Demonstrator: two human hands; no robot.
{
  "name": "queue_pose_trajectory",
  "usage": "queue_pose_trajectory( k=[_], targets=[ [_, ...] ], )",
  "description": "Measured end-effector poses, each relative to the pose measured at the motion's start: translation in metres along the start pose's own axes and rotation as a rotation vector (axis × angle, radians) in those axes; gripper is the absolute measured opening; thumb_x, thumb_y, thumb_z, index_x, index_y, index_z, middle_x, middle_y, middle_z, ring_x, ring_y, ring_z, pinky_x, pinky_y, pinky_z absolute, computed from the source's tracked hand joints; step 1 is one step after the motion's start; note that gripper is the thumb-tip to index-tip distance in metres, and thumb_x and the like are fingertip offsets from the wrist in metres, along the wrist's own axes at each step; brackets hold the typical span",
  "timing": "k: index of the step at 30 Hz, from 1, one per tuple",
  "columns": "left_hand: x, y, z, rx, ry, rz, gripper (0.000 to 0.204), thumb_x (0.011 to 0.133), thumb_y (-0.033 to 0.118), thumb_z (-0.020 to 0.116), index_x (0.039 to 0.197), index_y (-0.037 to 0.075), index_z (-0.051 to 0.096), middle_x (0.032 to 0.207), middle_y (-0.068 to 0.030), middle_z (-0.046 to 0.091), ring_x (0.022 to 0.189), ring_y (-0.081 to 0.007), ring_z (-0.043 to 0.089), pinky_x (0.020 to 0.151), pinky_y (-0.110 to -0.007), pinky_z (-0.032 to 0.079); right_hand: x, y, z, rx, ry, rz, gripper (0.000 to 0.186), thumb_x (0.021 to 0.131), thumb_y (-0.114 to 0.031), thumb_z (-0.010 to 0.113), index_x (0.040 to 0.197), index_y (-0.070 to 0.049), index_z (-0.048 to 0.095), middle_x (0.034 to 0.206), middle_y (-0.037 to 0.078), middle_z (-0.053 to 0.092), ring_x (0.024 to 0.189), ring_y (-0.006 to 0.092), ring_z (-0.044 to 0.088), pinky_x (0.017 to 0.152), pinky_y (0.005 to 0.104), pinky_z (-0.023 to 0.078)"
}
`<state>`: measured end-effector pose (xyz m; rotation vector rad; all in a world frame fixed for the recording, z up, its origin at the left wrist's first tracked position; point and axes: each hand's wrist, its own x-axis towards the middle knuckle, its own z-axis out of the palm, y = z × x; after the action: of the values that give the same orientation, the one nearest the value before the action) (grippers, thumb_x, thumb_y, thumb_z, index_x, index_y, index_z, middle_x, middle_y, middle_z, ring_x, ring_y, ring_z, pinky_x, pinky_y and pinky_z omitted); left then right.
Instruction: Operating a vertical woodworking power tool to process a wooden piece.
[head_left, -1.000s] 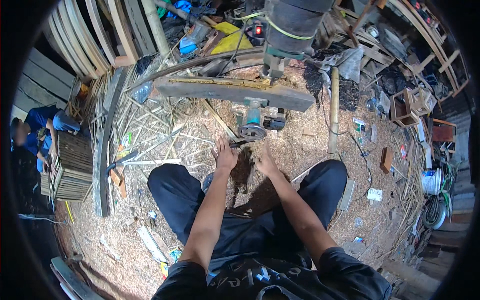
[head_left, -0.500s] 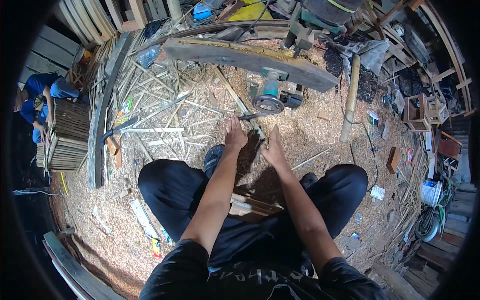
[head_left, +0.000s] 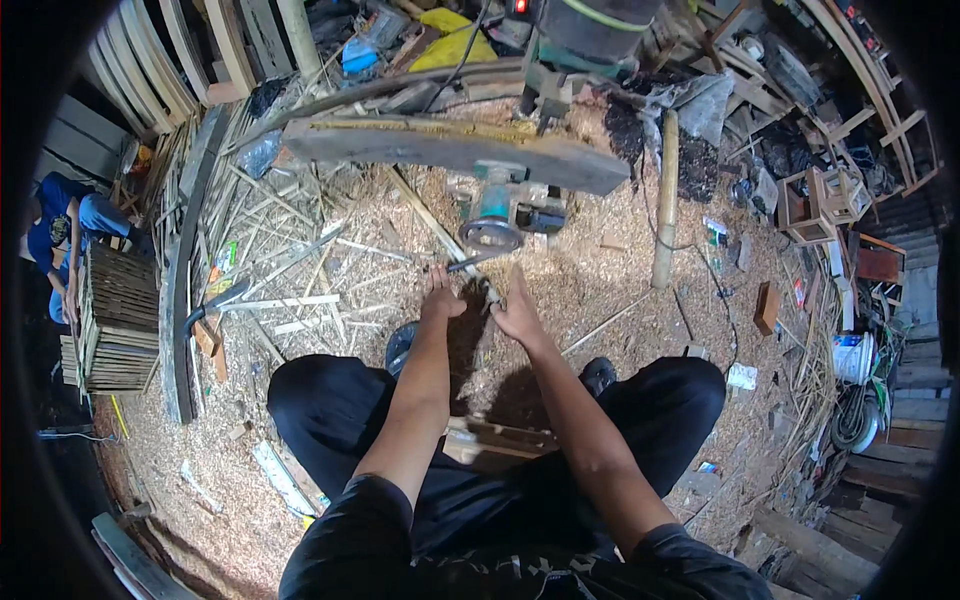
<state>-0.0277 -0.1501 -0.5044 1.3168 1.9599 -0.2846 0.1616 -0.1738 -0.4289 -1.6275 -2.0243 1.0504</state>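
Shavings [head_left: 590, 275] cover the floor [head_left: 225, 535] beneath both hands [head_left: 440, 300].

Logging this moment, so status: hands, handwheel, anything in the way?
Left hand at dark handle, grip unclear. Right hand open. Handwheel before wooden beam. Wood strip crossing under dark handle.

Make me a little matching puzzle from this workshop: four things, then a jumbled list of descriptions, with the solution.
Things:
1. Hand wheel
2. Plank
3. Bucket
4. Bamboo pole

Descriptions:
A. white, near the picture's right edge
B. long and grey-sided, lying crosswise beyond the wheel
C. yellowish-tan, just right of the plank's right end
D. round, nearer the wearer than the plank

Pairs: 1-D, 2-B, 3-A, 4-C
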Motion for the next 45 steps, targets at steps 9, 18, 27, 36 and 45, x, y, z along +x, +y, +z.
queue_pose_trajectory(
  k=[9, 18, 27, 36, 45],
  targets=[
    [-0.023, -0.015, -0.074, -0.021, 0.023, 0.063, 0.093, 0.081, 0.039, 0.061, 0.152, 0.001, 0.014, 0.155, -0.0224, 0.025, 0.144, -0.0337, 0.025, 0.118, -0.044, 0.022, 0.018, -0.032, -0.090, 0.144, 0.081, 0.074, 0.083, 0.086, -0.012, 0.059, 0.151, 0.004, 0.009, 0.156, 0.027, 0.015, 0.145, 0.0357, 0.021, 0.118, 0.0358, 0.021],
    [-0.110, 0.044, -0.237, -0.197, 0.458, 0.168, 0.080, 0.085, 0.039, 0.060, 0.148, 0.001, 0.028, 0.150, -0.0241, 0.034, 0.141, -0.0355, 0.031, 0.114, -0.045, 0.029, 0.018, -0.091, -0.222, 0.195, 0.452, -0.182, 0.076, 0.088, -0.016, 0.060, 0.151, -0.001, 0.018, 0.145, 0.028, 0.039, 0.135, 0.0374, 0.041, 0.113, 0.0366, 0.030],
    [-0.196, 0.136, -0.353, -0.302, 1.104, 0.678, 0.082, 0.088, 0.033, 0.059, 0.150, -0.003, 0.017, 0.157, -0.0219, 0.020, 0.146, -0.0358, 0.018, 0.117, -0.053, 0.019, 0.088, -0.156, -0.340, 0.095, 0.820, -0.362, 0.066, 0.082, -0.024, 0.061, 0.140, -0.002, 0.038, 0.114, 0.028, 0.063, 0.109, 0.0395, 0.061, 0.097, 0.0414, 0.045],
    [-0.261, 0.246, -0.444, -0.068, 1.432, 1.049, 0.080, 0.092, 0.040, 0.054, 0.153, 0.004, 0.015, 0.160, -0.0163, 0.015, 0.147, -0.0327, 0.015, 0.117, -0.052, 0.016, 0.171, -0.232, -0.461, 0.309, 0.816, -0.335, 0.053, 0.083, -0.029, 0.060, 0.124, 0.006, 0.057, 0.116, 0.023, 0.065, 0.114, 0.0319, 0.061, 0.098, 0.0365, 0.045],
    [-0.241, 0.270, -0.442, -0.235, 1.568, 1.188, 0.064, 0.088, 0.039, 0.064, 0.136, 0.005, 0.040, 0.149, -0.0184, 0.034, 0.141, -0.0387, 0.027, 0.113, -0.057, 0.022, 0.260, -0.287, -0.517, 0.380, 0.845, -0.458, 0.065, 0.080, -0.033, 0.066, 0.125, 0.012, 0.051, 0.116, 0.028, 0.063, 0.114, 0.0333, 0.060, 0.099, 0.0359, 0.044]
  ],
)
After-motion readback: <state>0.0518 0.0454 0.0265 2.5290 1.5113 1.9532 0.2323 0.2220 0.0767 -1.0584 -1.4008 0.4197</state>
